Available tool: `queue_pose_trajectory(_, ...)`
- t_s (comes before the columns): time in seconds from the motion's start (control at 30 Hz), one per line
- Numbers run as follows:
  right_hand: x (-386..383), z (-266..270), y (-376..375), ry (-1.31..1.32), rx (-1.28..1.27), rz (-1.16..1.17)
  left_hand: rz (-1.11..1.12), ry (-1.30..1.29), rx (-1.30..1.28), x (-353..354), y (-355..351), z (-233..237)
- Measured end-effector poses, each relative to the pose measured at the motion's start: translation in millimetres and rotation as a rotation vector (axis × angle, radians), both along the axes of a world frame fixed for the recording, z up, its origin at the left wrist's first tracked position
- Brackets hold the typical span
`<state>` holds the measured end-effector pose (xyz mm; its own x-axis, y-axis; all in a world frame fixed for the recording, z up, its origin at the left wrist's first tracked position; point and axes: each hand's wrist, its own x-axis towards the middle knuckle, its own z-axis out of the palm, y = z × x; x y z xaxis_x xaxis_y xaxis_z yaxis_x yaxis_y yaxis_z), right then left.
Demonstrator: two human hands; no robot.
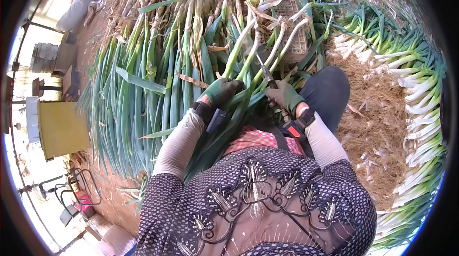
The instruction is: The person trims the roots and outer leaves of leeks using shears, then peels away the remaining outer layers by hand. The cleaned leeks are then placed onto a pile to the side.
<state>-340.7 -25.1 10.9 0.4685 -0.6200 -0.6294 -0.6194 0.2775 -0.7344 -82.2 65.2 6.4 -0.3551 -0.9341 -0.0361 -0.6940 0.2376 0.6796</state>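
Observation:
My left hand (222, 92), in a green and dark glove, is closed around a leek (236, 51) at its green part, with the pale stem pointing away from me. My right hand (283, 96), gloved the same way, grips an air blow gun (268, 76) with a thin metal nozzle. The nozzle points away among several pale leek stems, close to the held one. Dry, loose outer leaves hang around the stems' far ends. Leek leaves (248, 100) pass between my hands toward my lap. The fingers' undersides are hidden.
Unpeeled leeks (143, 98) lie in a wide pile at left. A plastic crate (297, 48) stands ahead under stems. At right, clean white leeks (420, 98) form a curved row around dry root scraps (373, 127). My bent knee (330, 91) is beside my right hand. A yellow container (62, 127) stands far left.

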Motion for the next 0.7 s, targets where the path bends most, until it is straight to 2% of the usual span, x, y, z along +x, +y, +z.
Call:
queue_pose_trajectory(0.13, 4, -3, -9, -0.057, 0.010, -0.047, -0.006, 0.005, -0.076, 1, 1, -5)
queue_pose_trajectory(0.23, 20, -2, -32, 0.044, 0.022, -0.100, -0.016, -0.013, -0.119, 0, 1, 2)
queue_pose_trajectory(0.27, 24, -30, -46, 0.018, 0.041, -0.117, -0.021, -0.003, -0.129, 0, 2, 3)
queue_pose_trajectory(0.37, 46, -19, -70, -0.004, 0.023, -0.065, -0.002, 0.001, -0.094, -2, 4, 6)
queue_pose_trajectory(0.43, 55, 0, -81, 0.124, 0.145, -0.055, 0.018, -0.004, -0.077, -2, 5, 4)
queue_pose_trajectory(0.5, 59, -8, -97, 0.192, 0.170, -0.007, 0.031, -0.006, -0.087, 0, 6, -2)
queue_pose_trajectory(0.6, 51, 1, -91, 0.170, 0.110, -0.022, 0.045, -0.021, -0.013, -3, 6, 9)
queue_pose_trajectory(0.7, 46, -29, -85, 0.130, -0.089, 0.041, -0.016, -0.067, -0.096, -2, 7, 0)
